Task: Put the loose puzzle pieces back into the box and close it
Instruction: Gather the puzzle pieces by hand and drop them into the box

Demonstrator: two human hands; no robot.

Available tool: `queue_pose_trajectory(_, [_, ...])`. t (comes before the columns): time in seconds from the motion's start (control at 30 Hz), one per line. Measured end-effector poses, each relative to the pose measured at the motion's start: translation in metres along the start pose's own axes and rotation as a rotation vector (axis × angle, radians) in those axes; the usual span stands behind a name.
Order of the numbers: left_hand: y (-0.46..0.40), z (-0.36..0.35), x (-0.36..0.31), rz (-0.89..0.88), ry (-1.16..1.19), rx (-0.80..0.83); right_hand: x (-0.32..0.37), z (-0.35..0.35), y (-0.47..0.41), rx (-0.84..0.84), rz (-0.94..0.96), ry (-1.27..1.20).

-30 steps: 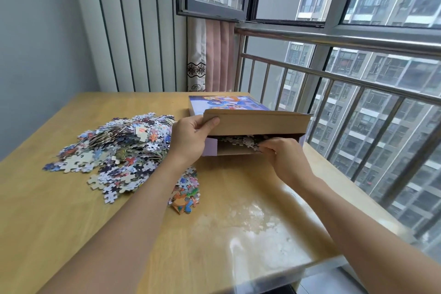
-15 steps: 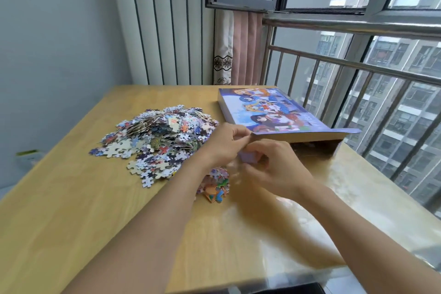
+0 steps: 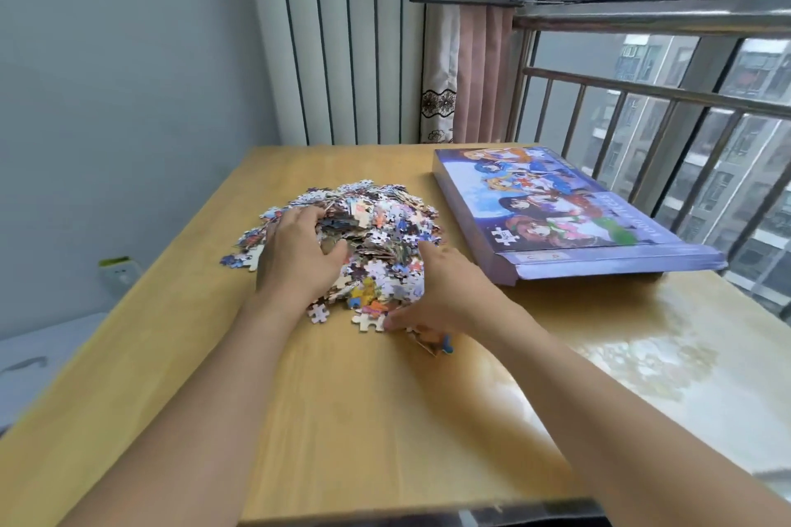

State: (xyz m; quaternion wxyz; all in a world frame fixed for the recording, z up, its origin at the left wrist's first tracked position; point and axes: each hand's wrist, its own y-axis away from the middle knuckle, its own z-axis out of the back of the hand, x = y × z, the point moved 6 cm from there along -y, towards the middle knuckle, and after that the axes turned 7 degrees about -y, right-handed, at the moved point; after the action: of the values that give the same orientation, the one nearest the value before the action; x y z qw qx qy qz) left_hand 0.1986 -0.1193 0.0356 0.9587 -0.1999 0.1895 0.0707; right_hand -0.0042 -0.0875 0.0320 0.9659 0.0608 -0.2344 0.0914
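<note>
Now both hands are down on the heap of loose puzzle pieces (image 3: 368,235), which lies on the wooden table (image 3: 385,419) toward its far left part, short of the far edge. The left hand (image 3: 295,257) rests palm-down on the left side of the heap, fingers spread and only gently bent over the pieces, thumb reaching toward the middle; its grip is released, nothing pinched. The right hand (image 3: 445,291) comes in at the near right side of the heap, fingers extended and pressing against the pieces at the table surface, its grip likewise released rather than clenched. A few stray pieces lie just at the near rim of the heap: a pale single piece (image 3: 319,312) between the two wrists, another (image 3: 368,321) touching the right fingertips, and a small colourful cluster (image 3: 436,344) partly under the right hand, blurred. More pieces spill out at the left edge of the heap beside the left hand.

The puzzle box (image 3: 556,210) lies flat near the far right corner of the table, apart from the heap, its illustrated purple lid facing up. Its near end flap (image 3: 616,265) stands slightly raised over a dark gap beneath.

Behind the table stand a ribbed white wall panel (image 3: 342,47), a pink curtain (image 3: 471,68) and a metal window railing (image 3: 663,94). The right part of the table shines with window glare.
</note>
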Motion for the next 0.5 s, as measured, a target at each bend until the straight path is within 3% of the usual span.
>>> queue_pose_trajectory(0.1, [-0.005, -0.015, 0.013, 0.03, 0.013, 0.104, 0.002, 0.009, -0.025, 0.005, 0.002, -0.015])
queue_pose_trajectory(0.2, [-0.007, -0.018, 0.012, 0.005, 0.007, 0.076, 0.012, 0.026, -0.052, -0.032, 0.054, -0.097])
queue_pose_trajectory(0.27, [-0.009, -0.014, 0.011, 0.012, 0.013, 0.04, 0.026, 0.029, -0.076, -0.047, 0.098, -0.019])
queue_pose_trajectory(0.4, [-0.011, -0.011, 0.015, 0.045, 0.05, -0.021, 0.048, 0.016, -0.12, 0.19, 0.132, 0.149])
queue_pose_trajectory(0.5, [-0.013, -0.015, 0.018, 0.043, 0.067, -0.021, 0.055, 0.017, -0.137, 0.245, 0.145, 0.215])
